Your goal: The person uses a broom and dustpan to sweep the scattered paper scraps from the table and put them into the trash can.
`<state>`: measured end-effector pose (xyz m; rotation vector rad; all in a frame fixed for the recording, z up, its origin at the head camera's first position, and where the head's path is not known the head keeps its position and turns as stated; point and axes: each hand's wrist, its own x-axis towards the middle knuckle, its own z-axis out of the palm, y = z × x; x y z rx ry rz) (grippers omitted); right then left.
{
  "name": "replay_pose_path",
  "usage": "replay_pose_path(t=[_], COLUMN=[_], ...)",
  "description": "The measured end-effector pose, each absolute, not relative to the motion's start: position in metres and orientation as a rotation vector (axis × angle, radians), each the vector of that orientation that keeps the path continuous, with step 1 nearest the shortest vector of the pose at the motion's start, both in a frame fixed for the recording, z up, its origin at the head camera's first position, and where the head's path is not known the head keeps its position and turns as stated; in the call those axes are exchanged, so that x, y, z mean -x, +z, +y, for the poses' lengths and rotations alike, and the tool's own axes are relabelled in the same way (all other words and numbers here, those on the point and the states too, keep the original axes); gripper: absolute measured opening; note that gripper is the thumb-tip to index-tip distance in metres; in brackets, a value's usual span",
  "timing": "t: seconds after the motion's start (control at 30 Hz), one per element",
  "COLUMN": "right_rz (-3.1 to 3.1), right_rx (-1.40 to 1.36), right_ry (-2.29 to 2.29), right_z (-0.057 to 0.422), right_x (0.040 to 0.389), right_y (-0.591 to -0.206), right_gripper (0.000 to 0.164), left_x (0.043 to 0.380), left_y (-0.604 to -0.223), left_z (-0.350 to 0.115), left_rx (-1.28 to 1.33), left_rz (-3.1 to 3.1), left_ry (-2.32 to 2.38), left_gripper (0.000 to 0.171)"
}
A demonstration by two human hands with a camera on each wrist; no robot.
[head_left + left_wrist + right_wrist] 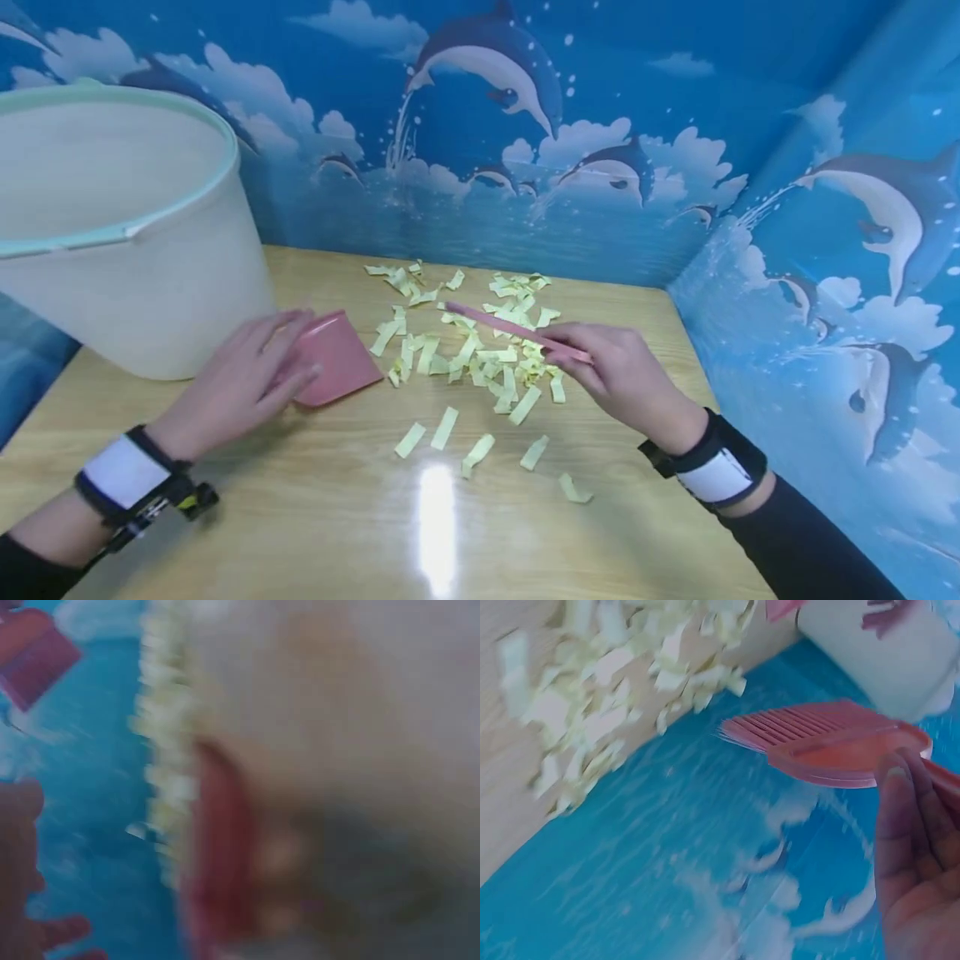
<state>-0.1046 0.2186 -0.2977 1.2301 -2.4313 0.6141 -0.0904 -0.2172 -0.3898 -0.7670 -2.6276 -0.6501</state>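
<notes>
Bucket (187,308): stands upright at the far left corner of the wooden surface (315,517), mouth facing up.
Left hand (240,375): reaches to the back of the dustpan, just beside the bucket; too blurred to tell, grasping a handle or released.
Dustpan (337,358): sits left of the middle of the surface, between left hand and paper scraps, seemingly turned with mouth rightward.
Dustpan lip (360,348): lies near the closest scraps; best pressed flat and steady against the wood, leaving no gap underneath.
Paper scraps (427,354): spread from the far edge to the middle of the surface; likely light and easily scattered, so better drawn in with slow, short strokes.
Loose strips (444,429): lie apart, toward the near edge; worth nudging into the main heap first.
Brush (517,332): hangs over the scraps, tip pointing left and toward the far edge.
Bristles (750,735): appear apart from the scraps in the right wrist view; better lowered lightly, then worked leftward, low to the wood.
Right hand (615,367): pinches the brush handle between thumb and fingers, toward the right edge.
Backdrop (825,250): rises beyond far and right edges, dolphin-printed; best avoided when swinging wide.
</notes>
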Motion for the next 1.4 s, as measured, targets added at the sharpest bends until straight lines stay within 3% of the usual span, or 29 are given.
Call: replay_pose_path(t=[0.13, 0.3, 0.47, 0.67, 0.77, 0.97, 1.03, 1.2, 1.4], right_rz=[-2.417, -2.389, -2.309, -2.342, -2.371, -2.344, -2.380, -2.627, -2.704], right_rx=[-1.445, -1.636, -1.769, -1.797, -1.708, -1.375, -1.238, -0.897, -0.757], right_ry=[0.526, 0.376, 0.122, -0.048, 0.061, 0.073, -0.011, -0.225, -0.243], right_z=[0.186, 0.142, 0.125, 0.155, 0.178, 0.226, 0.239, 0.253, 0.226], right_x=[0.110, 0.108, 0.090, 0.061, 0.052, 0.049, 0.048, 0.043, 0.040], right_y=[-0.311, -0.333, -0.351, -0.351, -0.343, -0.316, -0.313, -0.330, -0.361], right_gripper=[0.032, 0.022, 0.012, 0.011, 0.007, 0.039, 0.042, 0.043, 0.041], left_x=[0.060, 0.044, 0.042, 0.027, 0.015, -0.004, -0.007, -0.011, -0.010], left_y=[-0.431, -0.447, -0.455, -0.456, -0.452, -0.445, -0.442, -0.439, -0.444], left_z=[-0.250, -0.269, -0.285, -0.308, -0.317, -0.307, -0.297, -0.262, -0.222], left_rx=[0.484, 0.233, 0.101, -0.199, -0.148, 0.012, 0.058, 0.152, 0.257], left_rz=[-2.896, -3.011, -3.054, -2.972, -2.903, -2.837, -2.845, -2.832, -2.711], left_ry=[-0.458, -0.436, -0.971, -1.684, -1.729, -1.773, -1.747, -1.648, -1.576], left_gripper=[0.073, 0.062, 0.061, 0.069, 0.062, 0.046, 0.043, 0.036, 0.023])
